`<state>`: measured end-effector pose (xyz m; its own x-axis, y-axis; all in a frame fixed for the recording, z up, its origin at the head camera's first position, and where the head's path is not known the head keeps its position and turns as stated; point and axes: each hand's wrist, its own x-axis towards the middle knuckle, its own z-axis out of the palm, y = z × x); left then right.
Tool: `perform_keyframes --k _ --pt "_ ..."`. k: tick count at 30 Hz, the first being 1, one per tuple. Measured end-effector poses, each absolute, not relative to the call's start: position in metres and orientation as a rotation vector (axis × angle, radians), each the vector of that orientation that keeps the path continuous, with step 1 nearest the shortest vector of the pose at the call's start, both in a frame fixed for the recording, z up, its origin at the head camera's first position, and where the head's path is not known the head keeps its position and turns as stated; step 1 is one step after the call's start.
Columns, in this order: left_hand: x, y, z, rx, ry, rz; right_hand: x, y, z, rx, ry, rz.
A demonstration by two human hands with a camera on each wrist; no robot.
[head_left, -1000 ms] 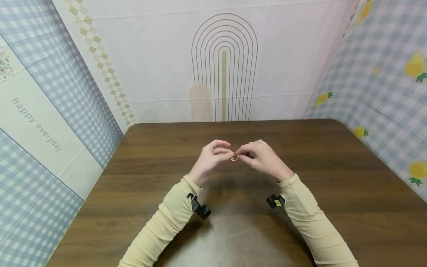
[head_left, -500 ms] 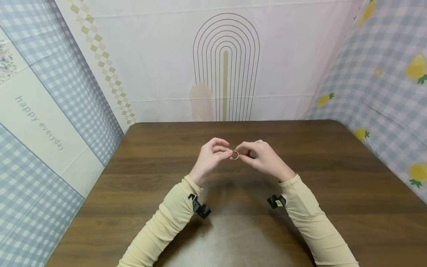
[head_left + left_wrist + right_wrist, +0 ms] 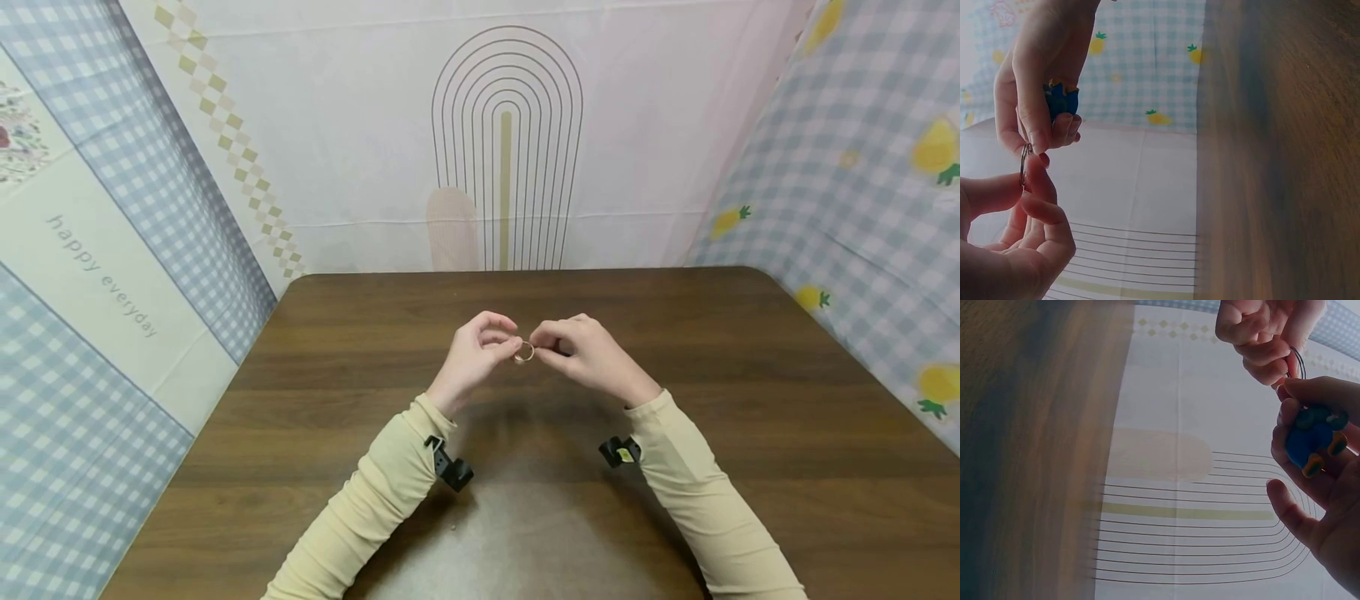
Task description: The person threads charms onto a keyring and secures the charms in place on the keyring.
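Over the middle of the table, a thin metal key ring spans the fingertips of both hands. My left hand pinches one side of the ring between thumb and fingers, the other fingers bent loosely. From the right, my right hand pinches at the opposite side of the ring with thumb and index fingertips. A small blue figurine with orange feet lies in the right hand's curled fingers, part of the same keychain. In the left wrist view the figurine shows beside the right fingers, and the ring stands edge-on.
A brown wood-grain table lies beneath both forearms. White cloth hangs behind it, with blue checked cloth at the left and right sides. A black camera mount sits on the left wrist, another on the right.
The ring has shifted and turned slightly between the fingertips, first rightward, then back left. Both hands stay almost in place, with small finger movements.
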<state>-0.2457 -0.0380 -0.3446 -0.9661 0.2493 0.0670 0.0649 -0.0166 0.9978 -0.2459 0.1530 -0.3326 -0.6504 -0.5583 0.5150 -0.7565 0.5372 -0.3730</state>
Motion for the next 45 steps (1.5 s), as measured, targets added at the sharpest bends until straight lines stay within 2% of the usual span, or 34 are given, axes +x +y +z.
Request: perform_keyframes --k 8,16,22,35,45 --pt "-0.25 -0.048 -0.346 0.456 2.237 1.879 -0.252 0.154 -0.341 1.139 -2.639 0.998" --pt "-0.255 -0.054 -0.35 0.745 2.603 1.099 -0.261 0.157 -0.366 1.355 -2.865 0.896" --pt "-0.256 -0.049 -0.362 0.748 2.668 0.761 -0.26 0.153 -0.386 1.433 -2.968 0.751" --pt "-0.255 -0.051 -0.383 0.775 2.635 0.586 -0.251 0.142 -0.39 1.374 -3.095 0.645" --pt "-0.252 -0.064 -0.389 0.665 2.636 0.565 -0.248 0.133 -0.388 1.434 -3.133 0.612"
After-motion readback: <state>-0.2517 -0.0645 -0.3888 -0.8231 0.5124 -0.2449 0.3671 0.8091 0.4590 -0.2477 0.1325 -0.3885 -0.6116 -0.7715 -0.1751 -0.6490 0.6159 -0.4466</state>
